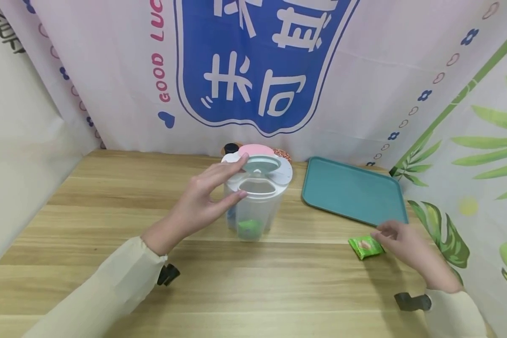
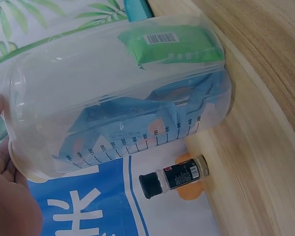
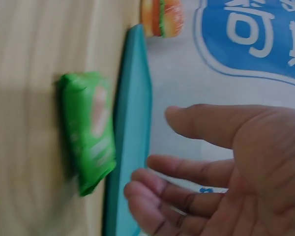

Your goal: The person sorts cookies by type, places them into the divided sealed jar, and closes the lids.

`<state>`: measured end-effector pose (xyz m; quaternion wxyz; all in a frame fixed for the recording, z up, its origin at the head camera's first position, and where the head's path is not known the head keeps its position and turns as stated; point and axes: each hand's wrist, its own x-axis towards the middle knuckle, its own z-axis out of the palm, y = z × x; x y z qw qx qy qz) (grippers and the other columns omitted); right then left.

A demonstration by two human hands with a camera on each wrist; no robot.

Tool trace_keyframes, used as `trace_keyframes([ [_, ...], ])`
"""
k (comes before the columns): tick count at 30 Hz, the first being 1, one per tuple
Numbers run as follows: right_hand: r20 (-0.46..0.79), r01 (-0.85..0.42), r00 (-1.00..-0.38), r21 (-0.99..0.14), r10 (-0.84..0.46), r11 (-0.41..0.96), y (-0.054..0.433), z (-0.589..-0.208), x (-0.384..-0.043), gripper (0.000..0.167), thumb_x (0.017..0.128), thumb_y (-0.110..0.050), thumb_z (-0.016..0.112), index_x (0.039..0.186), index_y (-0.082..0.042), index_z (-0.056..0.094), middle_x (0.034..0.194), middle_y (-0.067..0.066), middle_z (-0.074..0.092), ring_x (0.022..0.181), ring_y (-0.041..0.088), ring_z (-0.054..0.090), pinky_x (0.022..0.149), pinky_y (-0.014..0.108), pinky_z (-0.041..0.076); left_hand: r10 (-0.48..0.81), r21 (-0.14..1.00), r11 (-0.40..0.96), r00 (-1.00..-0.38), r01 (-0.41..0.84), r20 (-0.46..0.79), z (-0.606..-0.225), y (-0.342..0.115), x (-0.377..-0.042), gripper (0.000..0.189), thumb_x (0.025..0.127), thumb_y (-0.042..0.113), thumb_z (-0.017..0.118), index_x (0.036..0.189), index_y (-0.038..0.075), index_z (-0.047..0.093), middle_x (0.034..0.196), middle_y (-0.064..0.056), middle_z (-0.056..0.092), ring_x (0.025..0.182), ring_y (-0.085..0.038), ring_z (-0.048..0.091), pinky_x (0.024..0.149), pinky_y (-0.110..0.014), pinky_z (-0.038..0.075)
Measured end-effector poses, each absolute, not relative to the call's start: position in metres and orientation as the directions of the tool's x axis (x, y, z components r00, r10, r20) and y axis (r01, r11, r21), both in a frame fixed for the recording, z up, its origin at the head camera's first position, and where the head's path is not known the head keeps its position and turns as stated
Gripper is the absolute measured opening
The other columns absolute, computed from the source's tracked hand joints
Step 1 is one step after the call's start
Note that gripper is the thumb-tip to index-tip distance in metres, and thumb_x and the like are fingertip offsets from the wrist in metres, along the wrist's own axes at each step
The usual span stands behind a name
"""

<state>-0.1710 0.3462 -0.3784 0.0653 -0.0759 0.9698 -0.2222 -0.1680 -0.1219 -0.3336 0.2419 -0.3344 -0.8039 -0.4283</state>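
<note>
A clear plastic storage container [image 1: 258, 206] with a white lid [image 1: 284, 174] stands upright on the table. One lid flap [image 1: 262, 164] is raised above an opening. My left hand [image 1: 200, 192] is at the lid, index finger by the raised flap and thumb by the opening's rim, both fairly straight. Inside, a green packet [image 2: 174, 44] lies in one compartment and blue packets [image 2: 123, 123] in another. My right hand [image 1: 410, 251] is just beside a green snack packet [image 1: 365, 247] on the table; in the right wrist view its fingers are loosely bent, apart from the packet.
A teal tray [image 1: 355, 190] lies at the back right, beyond the green snack packet. Behind the container are a black-capped spice bottle [image 2: 174, 177] and a toy hamburger [image 3: 162, 17]. A printed curtain [image 1: 122, 94] hangs along the table's back edge.
</note>
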Motion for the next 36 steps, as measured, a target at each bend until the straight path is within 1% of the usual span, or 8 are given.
trace_keyframes([
  [4,-0.193,-0.059,-0.97,-0.394,-0.146,0.917,0.354,-0.386,-0.172,0.052,0.105,-0.036,0.063,0.113,0.015,0.066,0.107,0.031,0.071,0.093,0.04,0.07,0.074,0.048,0.062,0.328,0.522,0.415,-0.658,0.745,0.678,-0.335,-0.122,-0.168,0.069,0.089,0.005,0.082,0.152,0.006,0.054,0.135,-0.014,0.073,0.135,-0.034,0.063,0.117,-0.052,0.051],
  [6,-0.223,-0.028,-0.967,-0.387,-0.123,0.922,0.355,-0.391,-0.172,0.05,0.102,-0.04,0.066,0.092,0.008,0.067,0.086,0.02,0.068,0.078,0.03,0.064,0.064,0.039,0.057,0.33,0.52,0.413,-0.655,0.747,0.679,-0.335,-0.121,-0.168,0.068,0.089,0.005,0.082,0.152,0.006,0.054,0.135,-0.013,0.073,0.137,-0.034,0.062,0.118,-0.052,0.051],
  [8,-0.239,-0.002,-0.966,-0.386,-0.102,0.923,0.355,-0.395,-0.171,0.051,0.1,-0.045,0.067,0.072,-0.004,0.057,0.068,0.006,0.054,0.064,0.019,0.051,0.056,0.029,0.045,0.331,0.52,0.411,-0.654,0.749,0.68,-0.335,-0.121,-0.168,0.068,0.09,0.005,0.082,0.152,0.006,0.054,0.136,-0.013,0.073,0.138,-0.034,0.061,0.119,-0.053,0.05],
  [11,-0.263,0.03,-0.962,-0.378,-0.076,0.926,0.354,-0.402,-0.17,0.059,0.098,-0.052,0.068,0.063,-0.017,0.037,0.059,-0.006,0.031,0.057,0.011,0.032,0.053,0.024,0.03,0.331,0.519,0.409,-0.653,0.75,0.681,-0.335,-0.121,-0.169,0.068,0.09,0.005,0.081,0.152,0.006,0.054,0.136,-0.013,0.072,0.138,-0.034,0.061,0.119,-0.053,0.049],
  [18,-0.284,0.057,-0.957,-0.363,-0.052,0.93,0.346,-0.406,-0.17,0.058,0.097,-0.053,0.069,0.066,-0.018,0.035,0.06,-0.006,0.033,0.058,0.011,0.035,0.053,0.023,0.032,0.328,0.505,0.404,-0.636,0.763,0.698,-0.336,-0.121,-0.17,0.068,0.089,0.003,0.082,0.151,0.005,0.055,0.134,-0.014,0.073,0.136,-0.035,0.062,0.118,-0.054,0.05],
  [26,-0.198,-0.012,-0.975,-0.402,-0.1,0.916,0.346,-0.413,-0.173,0.054,0.097,-0.046,0.072,0.068,-0.016,0.038,0.06,-0.006,0.032,0.058,0.011,0.034,0.052,0.022,0.03,0.327,0.524,0.411,-0.657,0.746,0.679,-0.334,-0.122,-0.168,0.069,0.09,0.005,0.082,0.153,0.007,0.053,0.137,-0.013,0.072,0.135,-0.033,0.063,0.118,-0.053,0.05],
  [32,-0.206,0.006,-0.975,-0.408,-0.085,0.913,0.346,-0.413,-0.174,0.05,0.098,-0.043,0.073,0.091,-0.001,0.048,0.074,0.004,0.043,0.068,0.017,0.041,0.057,0.026,0.035,0.336,0.525,0.417,-0.662,0.742,0.67,-0.333,-0.123,-0.169,0.069,0.09,0.006,0.081,0.153,0.009,0.053,0.139,-0.012,0.071,0.136,-0.032,0.063,0.12,-0.052,0.049],
  [36,-0.197,0.004,-0.976,-0.431,-0.089,0.902,0.344,-0.41,-0.173,0.051,0.098,-0.036,0.074,0.105,0.007,0.048,0.085,0.011,0.052,0.074,0.02,0.046,0.059,0.028,0.04,0.339,0.529,0.417,-0.667,0.739,0.664,-0.333,-0.123,-0.168,0.07,0.09,0.006,0.082,0.154,0.009,0.053,0.139,-0.012,0.071,0.136,-0.031,0.063,0.119,-0.052,0.049],
])
